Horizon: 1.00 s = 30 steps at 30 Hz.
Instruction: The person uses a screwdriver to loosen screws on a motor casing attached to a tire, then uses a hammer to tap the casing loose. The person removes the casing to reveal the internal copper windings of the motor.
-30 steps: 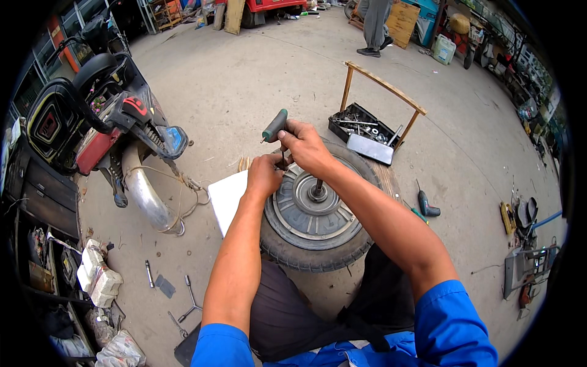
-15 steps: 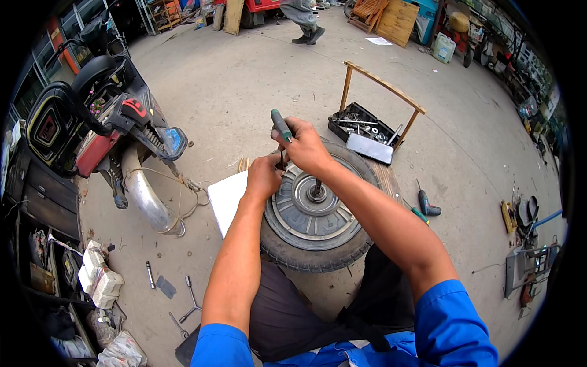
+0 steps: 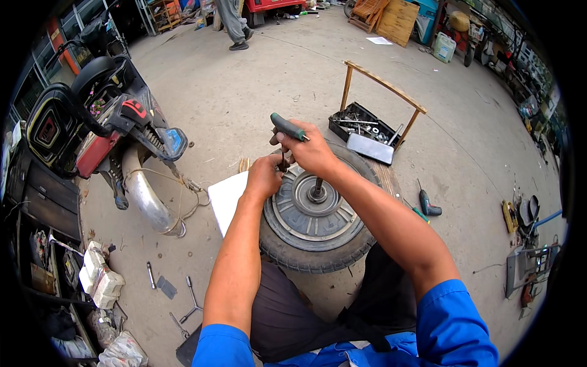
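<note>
A: Where's the tool?
B: Over the upper left part of the wheel — a dark green T-shaped handle [image 3: 287, 126] with a thin dark metal shank [image 3: 282, 160] running down from it. The tip is hidden.
A: And the fingers on it?
B: The right hand [image 3: 310, 150] has its fingers curled closed around the handle, thumb pressed along its near side. The left hand [image 3: 265, 177] sits lower, fingers bent inward right by the shank; whether they pinch it or something small behind it, I can't tell.
A: The wheel itself?
B: A black-tyred wheel with a grey ribbed metal hub [image 3: 315, 226], lying flat in front of the knees, its dark axle [image 3: 318, 191] standing upright in the centre.
A: Around it?
B: A flat white panel [image 3: 226, 202] just beside its left edge, a brown wooden board [image 3: 386, 178] showing past its right. Beyond the wheel, a black box of metal parts [image 3: 340, 130] stands near a thin wooden frame [image 3: 385, 87]. A dark blue pistol-shaped power tool [image 3: 430, 207] lies farther right.
A: Farther out?
B: A black-and-red scooter [image 3: 101, 137] on the left — and a person in grey trousers [image 3: 230, 23] well beyond.
</note>
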Motion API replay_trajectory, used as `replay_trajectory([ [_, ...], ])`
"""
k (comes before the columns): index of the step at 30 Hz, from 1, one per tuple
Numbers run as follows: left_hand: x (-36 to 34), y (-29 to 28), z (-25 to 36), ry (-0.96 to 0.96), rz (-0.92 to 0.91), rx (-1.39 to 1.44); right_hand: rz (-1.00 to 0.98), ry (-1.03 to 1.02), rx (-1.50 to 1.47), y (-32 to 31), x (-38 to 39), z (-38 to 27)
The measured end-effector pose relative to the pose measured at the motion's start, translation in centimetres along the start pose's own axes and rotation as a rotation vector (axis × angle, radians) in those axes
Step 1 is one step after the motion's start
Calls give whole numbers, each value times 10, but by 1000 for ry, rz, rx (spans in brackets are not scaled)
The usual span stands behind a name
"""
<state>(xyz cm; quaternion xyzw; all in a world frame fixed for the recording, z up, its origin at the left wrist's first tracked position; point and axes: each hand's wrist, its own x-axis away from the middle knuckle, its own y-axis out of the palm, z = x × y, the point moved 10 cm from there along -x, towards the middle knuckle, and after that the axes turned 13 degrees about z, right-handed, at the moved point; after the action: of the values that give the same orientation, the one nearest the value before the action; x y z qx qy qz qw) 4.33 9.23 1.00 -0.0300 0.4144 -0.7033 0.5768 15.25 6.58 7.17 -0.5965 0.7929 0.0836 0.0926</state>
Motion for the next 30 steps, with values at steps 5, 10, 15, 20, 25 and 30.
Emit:
replay_trajectory([
  [5, -1, 2, 1, -9, -55, -40, 93, 188, -165, -3, -4, 7],
  [10, -1, 4, 0, -38, -102, -13, 100, 340, -317, 1, -1, 19],
  [15, 0, 1, 3, -61, -70, 11, 121, 358, -308, 3, 3, 13],
  [20, 0, 5, -6, -42, -75, 39, 103, 402, -227, 6, 0, 17],
  [25, 0, 6, -5, -66, -71, 77, 98, 394, -187, 9, -6, 24],
  [30, -1, 6, -8, -130, -66, 94, 19, 353, -225, 12, -5, 21],
])
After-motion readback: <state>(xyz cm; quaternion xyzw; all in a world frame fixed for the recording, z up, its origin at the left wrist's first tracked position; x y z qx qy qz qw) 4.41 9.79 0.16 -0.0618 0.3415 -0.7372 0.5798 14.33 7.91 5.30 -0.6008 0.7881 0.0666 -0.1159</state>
